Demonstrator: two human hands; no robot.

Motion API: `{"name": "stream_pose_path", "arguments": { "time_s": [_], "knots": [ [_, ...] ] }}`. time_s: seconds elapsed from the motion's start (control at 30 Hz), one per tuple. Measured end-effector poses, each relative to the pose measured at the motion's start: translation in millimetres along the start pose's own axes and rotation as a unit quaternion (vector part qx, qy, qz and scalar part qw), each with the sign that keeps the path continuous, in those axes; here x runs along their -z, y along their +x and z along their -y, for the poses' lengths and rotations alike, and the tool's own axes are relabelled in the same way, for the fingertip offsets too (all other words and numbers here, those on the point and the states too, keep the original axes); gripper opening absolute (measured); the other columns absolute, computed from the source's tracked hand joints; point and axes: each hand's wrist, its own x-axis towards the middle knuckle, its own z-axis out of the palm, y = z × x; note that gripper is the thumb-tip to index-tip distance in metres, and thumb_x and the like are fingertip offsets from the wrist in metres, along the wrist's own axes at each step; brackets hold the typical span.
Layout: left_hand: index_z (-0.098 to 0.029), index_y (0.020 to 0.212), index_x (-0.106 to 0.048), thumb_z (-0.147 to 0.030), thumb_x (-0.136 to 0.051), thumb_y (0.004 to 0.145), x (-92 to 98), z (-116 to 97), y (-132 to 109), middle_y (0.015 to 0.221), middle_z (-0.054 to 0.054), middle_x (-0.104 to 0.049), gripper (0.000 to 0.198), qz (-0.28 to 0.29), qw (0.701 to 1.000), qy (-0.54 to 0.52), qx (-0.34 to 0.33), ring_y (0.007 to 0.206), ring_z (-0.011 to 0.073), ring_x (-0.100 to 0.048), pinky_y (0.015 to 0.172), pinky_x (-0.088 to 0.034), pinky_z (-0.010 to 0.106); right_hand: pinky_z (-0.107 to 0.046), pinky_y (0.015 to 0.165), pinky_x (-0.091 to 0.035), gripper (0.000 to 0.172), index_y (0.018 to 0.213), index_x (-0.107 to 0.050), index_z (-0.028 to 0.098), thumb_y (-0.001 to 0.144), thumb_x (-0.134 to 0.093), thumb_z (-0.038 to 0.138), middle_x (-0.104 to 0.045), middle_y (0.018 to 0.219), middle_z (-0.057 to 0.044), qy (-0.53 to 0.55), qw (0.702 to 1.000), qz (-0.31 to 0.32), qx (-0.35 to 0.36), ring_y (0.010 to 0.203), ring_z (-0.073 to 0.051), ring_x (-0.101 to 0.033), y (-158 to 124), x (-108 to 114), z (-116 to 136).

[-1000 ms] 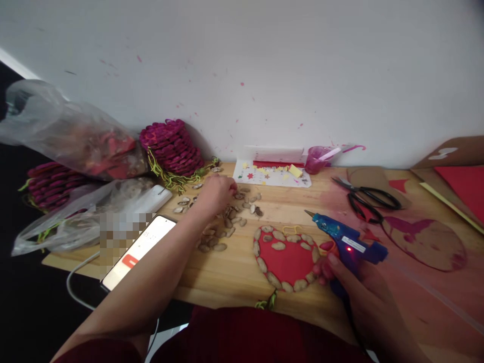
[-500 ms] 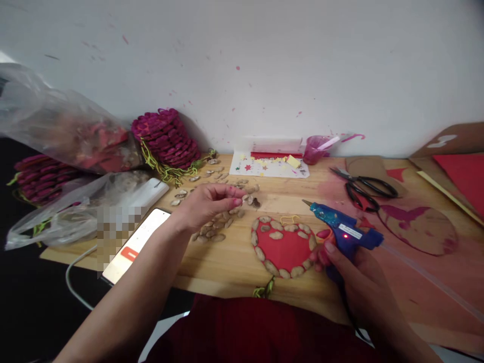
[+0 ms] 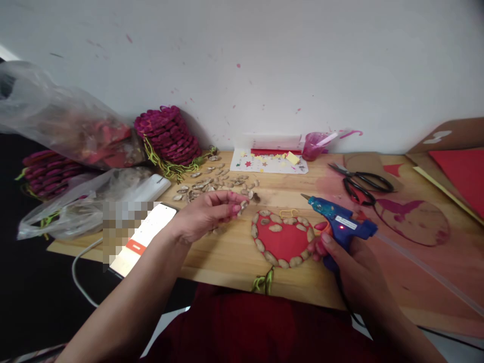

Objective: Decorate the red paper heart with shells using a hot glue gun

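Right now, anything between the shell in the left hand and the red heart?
Nothing visible. The left hand pinches the shell just off the upper-left edge of the heart, with only bare table between. The glue gun in the right hand sits at the heart's right side, clear of that gap.

Soft, even light fills the room, brightest on the plain white wall (image 3: 302, 60) and the pale wooden tabletop (image 3: 227, 257), with only faint shadows under things. The far left drops to near black. The crumpled clear plastic bag (image 3: 56, 116) shows a dull sheen, and the white-lit phone screen (image 3: 151, 227) is washed out beside a blocky pixelated patch. A red lamp glows on the blue plastic glue gun (image 3: 328, 212). The edges bow and smear, and the small pale shell (image 3: 244, 204) at the left hand (image 3: 204, 214) looks soft.
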Motion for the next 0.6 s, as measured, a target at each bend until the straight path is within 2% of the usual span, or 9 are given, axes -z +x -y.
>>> {"name": "stream_pose_path", "arguments": {
  "time_s": [0.07,0.1,0.2,0.27,0.37,0.47,0.6],
  "knots": [
    [-0.017,0.098,-0.072,-0.03,-0.072,0.078,-5.2,2.7,-5.8,0.078,0.001,-0.067,0.024,-0.011,0.989,0.144,-0.034,0.065,0.0103,-0.056,0.059,-0.042,0.022,-0.034,0.07,-0.043,0.02,0.08,-0.061,0.026,0.093,-0.063,0.041,-0.06,0.072,0.001,0.001,1.0,-0.006,-0.001,0.072,-0.02,-0.058,-1.0,-0.9,0.3],
    [-0.017,0.097,-0.071,-0.029,-0.069,0.079,-8.9,4.3,-8.9,0.078,0.001,-0.067,0.021,-0.023,0.972,0.226,-0.052,0.065,0.0113,-0.056,0.06,-0.042,0.024,-0.034,0.07,-0.043,0.02,0.08,-0.061,0.026,0.093,-0.062,0.041,-0.06,0.072,0.001,0.001,1.0,-0.007,0.0,0.072,-0.019,-0.058,-1.5,-1.4,0.4],
    [-0.018,0.094,-0.07,-0.02,-0.06,0.079,-22.0,10.7,-16.5,0.078,0.001,-0.068,0.018,-0.072,0.895,0.434,-0.071,0.069,0.0147,-0.059,0.064,-0.043,0.027,-0.032,0.071,-0.044,0.018,0.082,-0.061,0.026,0.095,-0.061,0.039,-0.06,0.072,0.003,0.013,1.0,-0.006,0.017,0.071,-0.017,-0.057,-2.2,-3.2,0.2],
    [-0.019,0.093,-0.069,-0.016,-0.058,0.079,-29.2,16.3,-18.2,0.081,0.002,-0.069,0.018,-0.093,0.852,0.512,-0.062,0.071,0.0163,-0.061,0.066,-0.043,0.028,-0.031,0.07,-0.044,0.014,0.086,-0.062,0.026,0.094,-0.063,0.038,-0.058,0.07,0.004,0.019,0.999,-0.01,0.027,0.07,-0.016,-0.057,-2.0,-4.1,-0.4],
    [-0.019,0.09,-0.068,-0.018,-0.059,0.082,-34.6,24.5,-16.9,0.082,0.003,-0.071,0.012,-0.109,0.819,0.561,-0.05,0.072,0.0176,-0.062,0.066,-0.042,0.029,-0.03,0.067,-0.045,0.013,0.089,-0.063,0.026,0.093,-0.065,0.038,-0.057,0.069,0.005,0.025,0.999,-0.012,0.033,0.068,-0.016,-0.058,-1.7,-4.5,-1.5],
    [-0.019,0.085,-0.067,-0.025,-0.064,0.084,-34.3,27.0,-16.8,0.08,0.003,-0.071,0.007,-0.117,0.814,0.568,-0.037,0.069,0.0181,-0.063,0.065,-0.041,0.029,-0.029,0.067,-0.046,0.016,0.083,-0.062,0.025,0.092,-0.066,0.037,-0.06,0.07,0.004,0.027,0.999,-0.011,0.037,0.069,-0.015,-0.059,-1.8,-4.6,-2.2],
    [-0.019,0.088,-0.069,-0.034,-0.061,0.091,-24.9,20.0,-21.9,0.079,0.004,-0.073,0.017,-0.128,0.804,0.578,-0.053,0.067,0.0191,-0.063,0.065,-0.041,0.03,-0.027,0.065,-0.046,0.017,0.081,-0.061,0.024,0.093,-0.066,0.037,-0.06,0.07,0.004,0.03,0.999,-0.015,0.04,0.068,-0.014,-0.059,-2.0,-5.1,-2.8]
  ]
}}
